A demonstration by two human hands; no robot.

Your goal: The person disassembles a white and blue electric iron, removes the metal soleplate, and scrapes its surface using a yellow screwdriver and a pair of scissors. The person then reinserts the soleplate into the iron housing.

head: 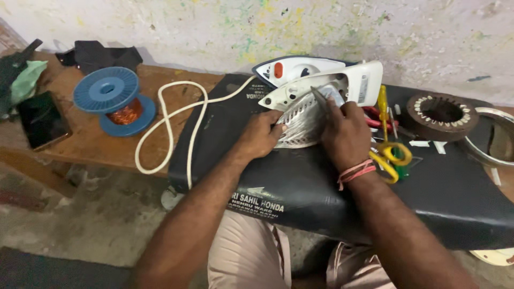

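Two hands meet on a white clothes iron (321,85) lying tipped on its side at the back edge of the black seat cushion (300,187), as I see it from the head view. My left hand (262,134) clasps the ribbed soleplate (300,126). My right hand (345,134) pinches a thin metal tool (319,97) against it. Yellow-handled scissors (393,155) lie just right. A blue wire spool (113,100) stands on the wooden bench (85,144), well left.

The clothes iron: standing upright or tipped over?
Tipped on its side: the clothes iron lies on the black seat, soleplate facing the person.
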